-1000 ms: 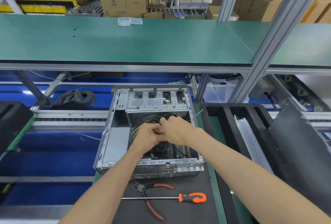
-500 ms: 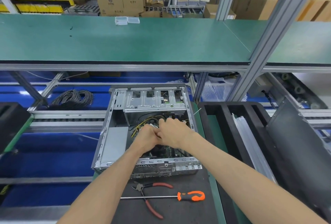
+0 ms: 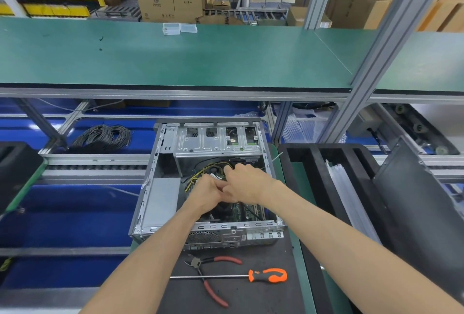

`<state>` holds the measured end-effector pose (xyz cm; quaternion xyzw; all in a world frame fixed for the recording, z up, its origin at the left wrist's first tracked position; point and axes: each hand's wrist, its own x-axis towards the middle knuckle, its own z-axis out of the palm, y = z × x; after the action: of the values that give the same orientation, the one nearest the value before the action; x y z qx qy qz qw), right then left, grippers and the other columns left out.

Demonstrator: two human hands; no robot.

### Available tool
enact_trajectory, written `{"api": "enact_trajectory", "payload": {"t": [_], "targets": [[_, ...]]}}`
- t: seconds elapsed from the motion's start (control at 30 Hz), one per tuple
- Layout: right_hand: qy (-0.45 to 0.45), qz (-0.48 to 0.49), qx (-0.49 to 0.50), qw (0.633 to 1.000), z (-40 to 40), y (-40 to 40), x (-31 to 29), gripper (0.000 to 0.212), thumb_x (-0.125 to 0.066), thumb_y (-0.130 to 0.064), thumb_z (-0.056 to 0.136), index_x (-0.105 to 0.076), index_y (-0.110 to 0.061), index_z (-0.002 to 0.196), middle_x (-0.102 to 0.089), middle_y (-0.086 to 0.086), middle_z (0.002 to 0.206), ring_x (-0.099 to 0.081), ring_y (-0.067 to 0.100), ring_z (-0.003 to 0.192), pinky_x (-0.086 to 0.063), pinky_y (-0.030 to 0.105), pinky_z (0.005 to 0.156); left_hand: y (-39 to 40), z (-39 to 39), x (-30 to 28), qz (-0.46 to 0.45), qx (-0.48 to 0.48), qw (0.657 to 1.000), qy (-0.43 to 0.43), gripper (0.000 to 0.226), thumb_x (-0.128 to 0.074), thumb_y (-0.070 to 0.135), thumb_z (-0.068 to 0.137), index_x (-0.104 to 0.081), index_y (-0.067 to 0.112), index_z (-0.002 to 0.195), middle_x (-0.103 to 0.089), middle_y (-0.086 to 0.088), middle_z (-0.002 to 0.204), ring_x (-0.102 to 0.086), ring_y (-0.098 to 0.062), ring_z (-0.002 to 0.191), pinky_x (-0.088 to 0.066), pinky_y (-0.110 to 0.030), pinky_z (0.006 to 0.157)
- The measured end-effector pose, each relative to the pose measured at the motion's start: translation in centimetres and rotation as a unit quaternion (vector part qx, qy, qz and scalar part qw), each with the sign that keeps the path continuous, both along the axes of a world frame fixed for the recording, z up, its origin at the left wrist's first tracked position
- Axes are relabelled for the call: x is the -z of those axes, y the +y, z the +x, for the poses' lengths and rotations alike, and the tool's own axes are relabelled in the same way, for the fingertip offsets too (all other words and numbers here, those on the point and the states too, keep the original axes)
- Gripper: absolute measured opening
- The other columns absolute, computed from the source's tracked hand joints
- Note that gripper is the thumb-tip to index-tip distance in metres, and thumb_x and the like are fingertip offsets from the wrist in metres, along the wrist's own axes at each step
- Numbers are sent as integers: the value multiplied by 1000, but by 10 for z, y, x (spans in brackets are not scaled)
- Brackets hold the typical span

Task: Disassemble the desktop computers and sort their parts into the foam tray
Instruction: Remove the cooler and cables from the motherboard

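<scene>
Head view: nearest, an orange-handled screwdriver (image 3: 267, 275) and red-handled pliers (image 3: 213, 279) are lying crossed on the dark mat (image 3: 251, 296). Just beyond, the open computer case (image 3: 160, 200) is sitting on the counter (image 3: 296, 243). Both hands are working inside it, touching each other: left hand (image 3: 207, 194) and right hand (image 3: 244, 183) are curling fingers round something small near the yellow cables (image 3: 198, 173); exactly what they are pinching I cannot tell. Right of the case, the black foam tray (image 3: 313, 163) is holding clear plastic strips (image 3: 349, 198). Farther left, a cable coil (image 3: 103, 137) is lying on blue. Beyond, a green shelf (image 3: 175, 57).
</scene>
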<state>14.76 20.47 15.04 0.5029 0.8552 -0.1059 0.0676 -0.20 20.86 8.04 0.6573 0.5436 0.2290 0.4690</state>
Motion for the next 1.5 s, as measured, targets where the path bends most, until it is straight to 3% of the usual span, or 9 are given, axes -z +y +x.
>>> {"api": "enact_trajectory", "payload": {"t": [0.27,0.4,0.5,0.6,0.73,1.1,1.23,1.33,1.5], "targets": [[13,-36,-101,994,5,4,-9,20,-61,-12,89,-55,-9,108,-57,5,90,-41,15,69,-28,28,54,7,4,11,82,11,987,135,36,-95,23,52,-60,33,59,-67,13,63,-61,-3,63,-39,-19,56],[-1,-26,-60,998,2,2,-5,27,-53,-11,90,-54,-7,116,-46,7,84,-50,24,71,-25,29,48,14,2,14,125,91,938,309,73,-95,46,45,-54,26,102,-49,4,110,-47,-23,106,-47,-39,87],[0,-25,-27,999,-4,3,-4,26,-47,-15,97,-53,-3,119,-49,11,91,-45,28,72,-26,32,49,20,8,16,68,184,877,439,110,-90,58,53,-43,23,146,-39,0,145,-37,-29,132,-37,-49,110],[14,-35,-25,999,-6,4,-2,19,-50,-10,97,-53,-2,114,-37,6,85,-44,30,78,-33,35,57,22,11,20,39,192,900,389,80,-94,45,58,-63,21,127,-64,-3,124,-57,-26,114,-50,-37,92],[41,-22,-6,999,-5,11,-5,16,-51,-15,98,-54,-7,111,-34,4,86,-41,28,78,-29,34,55,24,0,21,49,152,932,326,94,-96,42,52,-55,16,132,-66,-1,123,-59,-27,115,-50,-35,94],[102,-37,35,994,4,19,-6,6,-57,-15,90,-54,-11,89,-46,5,79,-53,28,74,-34,30,50,24,-1,22,59,169,919,352,101,-95,51,50,-49,12,132,-63,-5,119,-58,-28,112,-50,-40,94],[167,-14,59,984,9,30,-17,10,-63,-19,89,-55,-14,86,-53,3,81,-53,26,86,-36,31,54,33,-8,7,46,216,905,365,105,-94,50,57,-44,11,141,-57,-7,136,-53,-28,125,-43,-35,103],[195,-7,69,978,6,37,-19,13,-63,-24,93,-51,-18,92,-58,8,92,-45,22,91,-35,34,66,45,-25,-13,49,212,915,341,81,-88,31,72,-52,20,144,-60,0,140,-55,-20,127,-43,-33,108],[234,6,53,971,-19,39,-12,10,-60,-19,94,-56,-10,98,-64,12,96,-50,26,88,-33,33,68,55,-53,-31,85,156,942,284,18,-78,21,86,-78,22,103,-70,14,86,-60,-4,83,-45,-13,78]]}}
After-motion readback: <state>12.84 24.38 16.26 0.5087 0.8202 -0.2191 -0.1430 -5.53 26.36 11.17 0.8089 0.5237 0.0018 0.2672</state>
